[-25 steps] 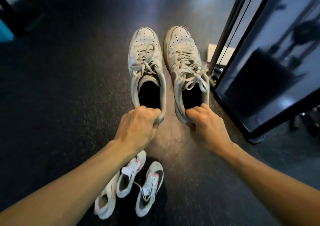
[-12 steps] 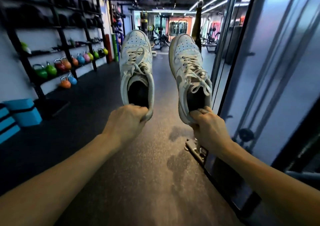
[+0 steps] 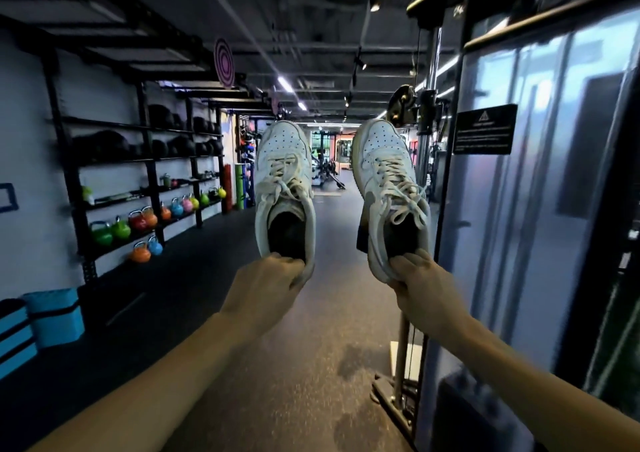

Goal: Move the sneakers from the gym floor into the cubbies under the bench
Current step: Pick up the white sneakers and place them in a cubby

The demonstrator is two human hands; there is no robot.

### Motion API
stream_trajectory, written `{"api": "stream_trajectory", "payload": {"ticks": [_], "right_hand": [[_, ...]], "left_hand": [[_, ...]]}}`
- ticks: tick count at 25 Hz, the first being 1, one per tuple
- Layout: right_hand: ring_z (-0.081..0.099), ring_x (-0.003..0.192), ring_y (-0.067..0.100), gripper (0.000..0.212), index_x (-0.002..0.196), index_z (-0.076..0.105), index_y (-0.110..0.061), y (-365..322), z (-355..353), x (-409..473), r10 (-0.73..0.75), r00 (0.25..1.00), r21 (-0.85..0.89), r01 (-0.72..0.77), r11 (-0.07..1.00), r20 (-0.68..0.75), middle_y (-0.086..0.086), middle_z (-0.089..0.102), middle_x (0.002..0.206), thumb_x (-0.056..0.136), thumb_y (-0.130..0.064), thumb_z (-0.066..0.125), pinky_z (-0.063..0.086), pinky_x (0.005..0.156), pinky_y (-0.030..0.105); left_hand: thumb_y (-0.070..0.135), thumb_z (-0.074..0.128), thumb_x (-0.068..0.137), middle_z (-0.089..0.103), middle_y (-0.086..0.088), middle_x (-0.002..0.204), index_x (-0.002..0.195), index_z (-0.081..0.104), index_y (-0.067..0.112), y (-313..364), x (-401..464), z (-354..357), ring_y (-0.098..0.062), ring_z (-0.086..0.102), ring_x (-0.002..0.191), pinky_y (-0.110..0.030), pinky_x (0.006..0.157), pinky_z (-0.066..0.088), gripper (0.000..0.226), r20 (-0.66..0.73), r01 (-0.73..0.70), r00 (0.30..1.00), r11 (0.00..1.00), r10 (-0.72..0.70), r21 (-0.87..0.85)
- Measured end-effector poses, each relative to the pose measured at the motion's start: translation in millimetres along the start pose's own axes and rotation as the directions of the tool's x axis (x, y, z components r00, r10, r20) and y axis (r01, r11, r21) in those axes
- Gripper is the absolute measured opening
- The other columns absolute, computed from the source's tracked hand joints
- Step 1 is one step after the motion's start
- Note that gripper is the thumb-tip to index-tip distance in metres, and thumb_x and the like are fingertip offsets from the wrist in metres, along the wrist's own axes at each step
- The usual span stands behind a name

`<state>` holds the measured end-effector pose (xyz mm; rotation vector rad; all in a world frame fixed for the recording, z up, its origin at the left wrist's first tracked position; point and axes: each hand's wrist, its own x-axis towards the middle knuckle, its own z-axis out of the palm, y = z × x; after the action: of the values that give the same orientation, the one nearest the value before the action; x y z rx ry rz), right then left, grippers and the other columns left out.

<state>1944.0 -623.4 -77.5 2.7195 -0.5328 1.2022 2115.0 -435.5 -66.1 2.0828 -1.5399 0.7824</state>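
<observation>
Lower frame: both forearms extend forward from the bottom corners, roughly level, converging slightly toward centre frame. Dark speckled gym floor (image 3: 304, 365) runs open between them and on up the middle of the frame as a clear aisle.

Right edge of the aisle: the cable machine (image 3: 526, 243) stands close beside the right forearm, its base frame on the floor at lower right centre and its glossy panel filling the right side of the frame.

Left edge: blue foam blocks (image 3: 52, 316) at lower left, then a black storage rack (image 3: 149, 174) along the wall carrying coloured kettlebells (image 3: 138, 221) low down and dark medicine balls above.

Centre frame: left hand (image 3: 263, 287) is clamped on the heel of the left white sneaker (image 3: 284, 188), fingers curled over the heel collar. Right hand (image 3: 420, 285) pinches the heel of the right white sneaker (image 3: 389, 188) likewise. Both sneakers are held in the air, toes pointing away, laces uppermost, well apart from each other. Further gym equipment shows at the far end, too small to identify.
</observation>
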Motion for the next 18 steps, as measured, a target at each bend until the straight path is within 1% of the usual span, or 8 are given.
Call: {"api": "stream_trajectory", "payload": {"ticks": [3,6,7,9,11,14,16,18], "right_hand": [[0.059,0.084,0.028,0.016,0.081,0.061,-0.012,2,-31,0,-0.005,1.000,-0.037,0.005,0.999,-0.005,0.007,0.065,0.085,0.072,-0.001,0.067,0.038,0.057,0.028],[0.057,0.091,0.027,0.013,0.089,0.062,-0.012,-3,-58,-7,0.030,1.000,-0.094,-0.030,0.995,0.000,0.007,0.064,0.093,0.078,-0.004,0.062,0.039,0.060,0.030],[0.058,0.090,0.026,0.013,0.089,0.062,-0.012,-5,-67,-12,0.044,0.999,-0.120,-0.043,0.992,0.011,0.006,0.064,0.093,0.079,-0.004,0.062,0.039,0.059,0.030],[0.060,0.083,0.029,0.013,0.083,0.062,-0.011,-7,-82,-25,0.075,0.997,-0.184,-0.070,0.980,0.020,0.006,0.064,0.085,0.075,0.000,0.064,0.036,0.054,0.029],[0.060,0.079,0.031,0.017,0.078,0.061,-0.011,-12,-98,-40,0.126,0.992,-0.263,-0.118,0.957,0.015,0.006,0.063,0.078,0.069,0.003,0.066,0.034,0.049,0.029],[0.056,0.085,0.028,0.015,0.080,0.059,-0.013,-21,-125,-61,0.261,0.965,-0.328,-0.254,0.910,-0.022,0.005,0.061,0.082,0.074,0.000,0.063,0.032,0.053,0.028],[0.053,0.088,0.026,0.013,0.079,0.056,-0.014,-32,-148,-81,0.348,0.936,-0.386,-0.342,0.857,-0.055,0.004,0.060,0.083,0.077,-0.002,0.061,0.035,0.055,0.029],[0.053,0.088,0.026,0.012,0.079,0.056,-0.013,-47,-177,-106,0.426,0.900,-0.445,-0.422,0.790,-0.097,0.004,0.061,0.083,0.077,-0.002,0.059,0.042,0.054,0.033]], "left_hand": [[0.036,0.048,0.094,0.064,-0.001,0.085,0.087,0.064,0.021,22,7,-9,-0.021,0.061,0.076,-0.036,0.063,0.052,0.023,-0.013,-0.031,0.999,0.999,0.031,-0.035],[0.033,0.051,0.093,0.063,-0.004,0.085,0.084,0.061,0.016,43,14,-12,-0.024,0.060,0.077,-0.029,0.058,0.042,0.021,-0.012,-0.088,0.996,0.994,0.088,-0.064],[0.033,0.051,0.092,0.063,-0.005,0.084,0.083,0.060,0.016,49,17,-14,-0.026,0.060,0.077,-0.029,0.056,0.038,0.021,-0.024,-0.108,0.994,0.991,0.106,-0.073],[0.032,0.053,0.091,0.064,-0.009,0.079,0.077,0.060,0.013,58,24,-17,-0.031,0.061,0.071,-0.029,0.052,0.038,0.025,-0.059,-0.170,0.985,0.981,0.165,-0.098],[0.032,0.052,0.087,0.063,-0.010,0.070,0.069,0.058,0.012,65,30,-19,-0.035,0.060,0.063,-0.031,0.047,0.040,0.028,-0.115,-0.275,0.959,0.948,0.259,-0.161],[0.032,0.053,0.083,0.061,-0.007,0.064,0.065,0.054,0.014,79,35,-22,-0.033,0.059,0.059,-0.029,0.046,0.036,0.026,-0.172,-0.416,0.907,0.882,0.384,-0.222],[0.024,0.062,0.082,0.060,-0.005,0.062,0.064,0.052,0.014,95,30,-27,-0.032,0.058,0.057,-0.030,0.044,0.038,0.023,-0.213,-0.508,0.860,0.818,0.463,-0.270],[0.017,0.068,0.079,0.058,-0.005,0.060,0.063,0.051,0.013,115,24,-31,-0.030,0.058,0.056,-0.030,0.042,0.040,0.024,-0.254,-0.579,0.814,0.756,0.522,-0.305]]}}
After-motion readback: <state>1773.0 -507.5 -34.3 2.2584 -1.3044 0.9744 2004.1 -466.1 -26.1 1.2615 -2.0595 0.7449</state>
